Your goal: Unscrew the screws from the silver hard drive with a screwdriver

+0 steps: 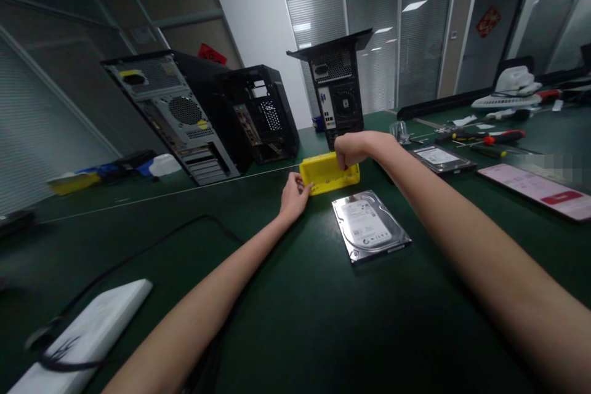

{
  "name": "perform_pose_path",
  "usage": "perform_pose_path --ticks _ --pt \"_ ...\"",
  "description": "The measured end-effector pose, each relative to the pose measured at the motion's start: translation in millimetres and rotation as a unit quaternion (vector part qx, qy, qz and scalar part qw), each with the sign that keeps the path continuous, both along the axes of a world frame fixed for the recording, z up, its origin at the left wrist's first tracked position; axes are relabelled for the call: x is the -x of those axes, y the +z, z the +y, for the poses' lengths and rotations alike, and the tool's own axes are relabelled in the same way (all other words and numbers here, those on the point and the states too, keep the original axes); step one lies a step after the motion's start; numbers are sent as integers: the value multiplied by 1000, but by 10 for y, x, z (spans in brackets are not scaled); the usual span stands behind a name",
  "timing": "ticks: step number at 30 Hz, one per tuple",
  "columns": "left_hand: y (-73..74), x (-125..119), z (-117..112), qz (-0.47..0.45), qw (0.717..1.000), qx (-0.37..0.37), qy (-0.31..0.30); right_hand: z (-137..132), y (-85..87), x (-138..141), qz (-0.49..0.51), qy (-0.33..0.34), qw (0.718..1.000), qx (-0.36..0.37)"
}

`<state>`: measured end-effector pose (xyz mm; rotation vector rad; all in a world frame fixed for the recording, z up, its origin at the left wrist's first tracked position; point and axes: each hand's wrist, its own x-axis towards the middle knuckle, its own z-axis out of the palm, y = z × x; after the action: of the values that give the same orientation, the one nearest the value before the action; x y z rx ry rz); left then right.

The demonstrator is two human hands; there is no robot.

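A shallow yellow tray [327,173] is tilted up on the green table, its inside facing me, with a few tiny dark pieces along its lower side. My left hand [294,198] holds its left end between thumb and fingers. Over the tray's right part, my right hand [353,148] dips in with the fingers pinched together; what they hold, if anything, is hidden. Just in front lies a silver hard drive [369,225], label side up, touched by neither hand.
Computer cases [184,111] stand at the back left, and another case [339,92] is behind the tray. On the right lie a second hard drive [441,159], a phone [538,188] and several hand tools [484,137]. A white power adapter-like block [92,332] with a black cable sits front left.
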<state>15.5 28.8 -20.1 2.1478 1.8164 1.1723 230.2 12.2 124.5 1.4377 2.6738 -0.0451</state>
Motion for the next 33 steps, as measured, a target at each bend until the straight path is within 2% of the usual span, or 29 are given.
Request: perform_pose_path --ticks 4,11,16,19,22,26,28,31,33 --pt "-20 14 13 -1 1000 -2 3 15 -11 38 11 25 1000 12" --pt "-11 3 -7 5 1000 -5 11 30 0 13 24 30 999 8" --pt "10 -31 -45 7 1000 -9 17 -41 181 -185 85 78 993 19" --pt "24 -42 -55 3 1000 -5 8 -118 318 -347 125 83 988 24" --pt "21 -23 -52 -9 1000 6 -6 -190 405 -469 167 98 979 68" --pt "-22 26 -68 -31 999 5 -37 -249 428 -519 228 110 956 150" --pt "-34 39 -116 -43 998 -19 -37 -258 418 -508 241 110 948 175" --pt "8 20 -272 -46 993 -103 37 -246 399 -482 252 109 941 199" --pt "77 -25 -424 -25 988 -142 54 -225 387 -475 258 110 938 204"
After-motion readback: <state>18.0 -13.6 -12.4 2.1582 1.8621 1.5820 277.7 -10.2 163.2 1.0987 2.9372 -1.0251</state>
